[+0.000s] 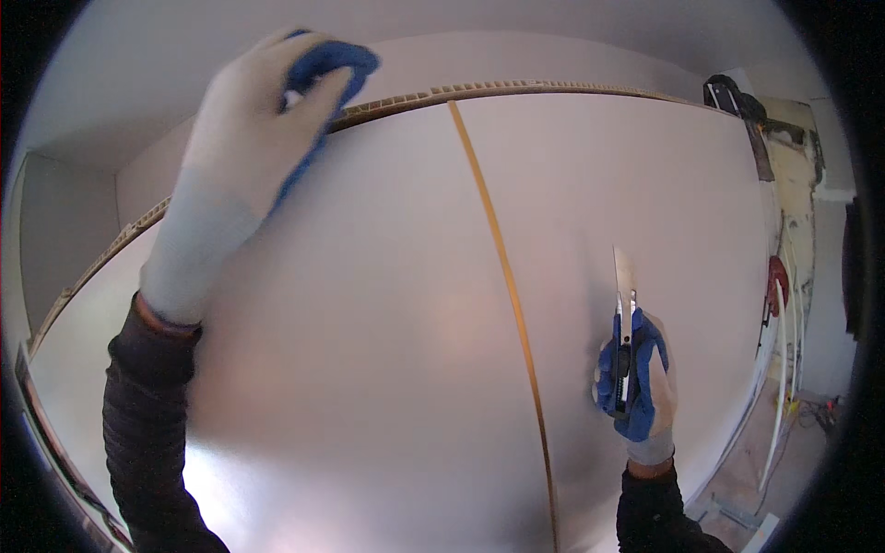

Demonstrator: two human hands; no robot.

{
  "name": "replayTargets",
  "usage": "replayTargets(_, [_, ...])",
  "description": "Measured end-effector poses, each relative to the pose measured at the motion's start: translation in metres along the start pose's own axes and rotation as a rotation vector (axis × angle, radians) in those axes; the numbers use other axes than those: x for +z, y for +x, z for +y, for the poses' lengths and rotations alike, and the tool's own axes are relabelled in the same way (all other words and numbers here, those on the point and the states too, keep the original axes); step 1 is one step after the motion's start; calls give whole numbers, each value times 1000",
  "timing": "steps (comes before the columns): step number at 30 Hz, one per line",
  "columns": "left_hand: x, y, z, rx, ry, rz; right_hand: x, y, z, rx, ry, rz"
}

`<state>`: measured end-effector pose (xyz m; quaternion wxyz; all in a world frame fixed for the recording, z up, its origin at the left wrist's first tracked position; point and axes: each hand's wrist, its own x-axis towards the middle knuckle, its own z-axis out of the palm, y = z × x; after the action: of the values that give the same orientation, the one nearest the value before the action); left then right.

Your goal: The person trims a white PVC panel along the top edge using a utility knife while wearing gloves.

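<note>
My right hand (638,378), in a white and blue work glove, is closed round a snap-off utility knife (625,341). The knife's blade is out and points away from me, over a large white panel (369,295). A long tan strip or gap (509,276) runs down this panel, left of the knife. At the upper left, my left hand (277,120) is gloved too. Its fingers curl in against the thumb over the panel's far edge; whether anything is pinched between them cannot be seen.
Along the panel's far side runs a rough brown ribbed edge (479,89). A black object (733,97) sits at the far right corner. Beyond the right side are a red round object (777,276), white pipes or cables (779,378), and cluttered floor (737,479).
</note>
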<state>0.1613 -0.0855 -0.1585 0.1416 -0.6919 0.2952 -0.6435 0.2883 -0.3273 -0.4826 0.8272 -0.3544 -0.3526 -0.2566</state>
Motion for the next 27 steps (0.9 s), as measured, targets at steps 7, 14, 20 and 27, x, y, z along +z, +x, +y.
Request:
replayTargets(7, [41, 28, 7, -147, -21, -228, 0, -2, -1, 58, 61, 34])
replayTargets(14, [55, 22, 13, 33, 132, -37, -5, 0, -1, 107, 131, -26])
replayTargets(20, [64, 16, 25, 80, 257, 15, -8, -29, 28, 152, 613, -82])
replayTargets(27, [-12, -28, 16, -30, 152, -59, 13, -110, 69, 471, 733, -280])
